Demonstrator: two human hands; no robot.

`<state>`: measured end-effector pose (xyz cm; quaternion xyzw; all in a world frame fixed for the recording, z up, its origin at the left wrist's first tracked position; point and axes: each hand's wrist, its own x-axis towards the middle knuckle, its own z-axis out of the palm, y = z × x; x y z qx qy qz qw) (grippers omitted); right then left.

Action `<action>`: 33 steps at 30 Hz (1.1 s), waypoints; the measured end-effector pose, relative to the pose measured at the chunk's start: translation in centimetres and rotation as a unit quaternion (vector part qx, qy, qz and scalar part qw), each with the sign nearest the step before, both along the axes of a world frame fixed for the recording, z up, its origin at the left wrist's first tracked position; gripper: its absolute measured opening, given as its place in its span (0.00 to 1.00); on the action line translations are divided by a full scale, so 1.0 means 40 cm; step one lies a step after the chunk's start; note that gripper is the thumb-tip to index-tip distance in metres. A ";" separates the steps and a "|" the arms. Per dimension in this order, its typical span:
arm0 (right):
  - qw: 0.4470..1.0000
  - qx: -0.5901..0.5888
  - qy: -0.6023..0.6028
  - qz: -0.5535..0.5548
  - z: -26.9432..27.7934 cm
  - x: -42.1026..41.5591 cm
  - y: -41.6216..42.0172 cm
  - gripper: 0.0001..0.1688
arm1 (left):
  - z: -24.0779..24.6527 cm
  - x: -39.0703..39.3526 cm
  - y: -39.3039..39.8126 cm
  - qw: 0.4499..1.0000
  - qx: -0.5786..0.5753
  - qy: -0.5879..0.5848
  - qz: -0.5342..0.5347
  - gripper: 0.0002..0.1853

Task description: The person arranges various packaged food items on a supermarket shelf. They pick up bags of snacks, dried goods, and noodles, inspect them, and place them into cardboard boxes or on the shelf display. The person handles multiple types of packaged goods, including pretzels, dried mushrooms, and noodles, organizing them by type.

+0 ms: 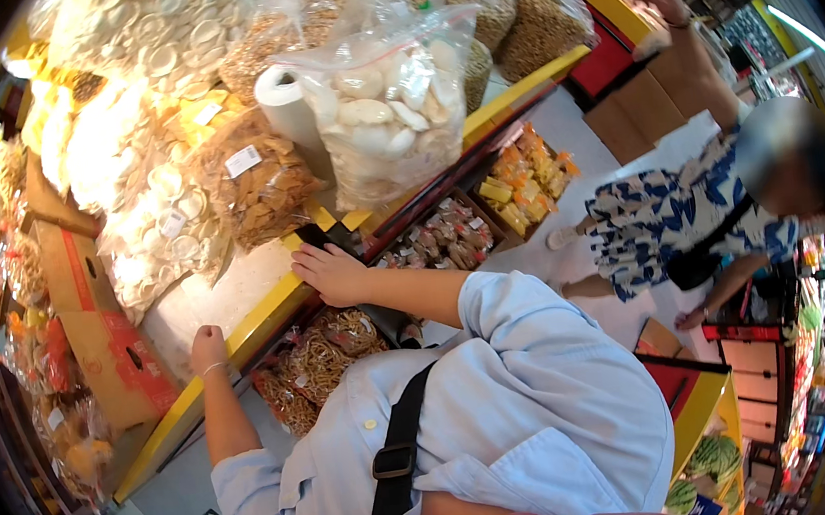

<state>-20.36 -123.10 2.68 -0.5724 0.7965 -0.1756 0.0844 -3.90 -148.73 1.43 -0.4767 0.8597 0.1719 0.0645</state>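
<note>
My left hand (209,348) rests as a loose fist at the yellow counter edge (251,333), its fingers curled out of sight. Further right, my right hand (329,274) lies palm down on the black corner piece of the same edge, fingers spread a little and holding nothing. Beyond it stands a large clear zip bag of pale, puffed food pieces (387,121). Behind that bag's left side is a white paper roll (289,108). A bag of brown dried flakes (258,187) and a bag of pale round chips (174,215) lie past my hands.
Red-printed cardboard boxes (118,364) line the counter's left side. Below the edge sit bags of brown twisted snacks (329,357) and boxes of wrapped sweets (525,178). At right, a person in a patterned dress (669,219) stands with one arm raised near cardboard (638,109).
</note>
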 end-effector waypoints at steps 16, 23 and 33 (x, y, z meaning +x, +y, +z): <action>0.980 0.182 -0.025 -0.070 0.003 0.046 -0.267 0.29 | -0.013 0.016 -0.028 0.995 0.096 0.019 -0.010 0.19; 0.973 0.182 -0.025 -0.141 -0.004 0.054 -0.289 0.23 | -0.148 -0.100 -0.269 0.865 0.336 0.316 0.200 0.38; 0.982 0.111 0.012 -0.153 -0.020 0.056 -0.295 0.19 | -0.057 -0.357 -0.626 0.775 0.240 0.552 0.194 0.26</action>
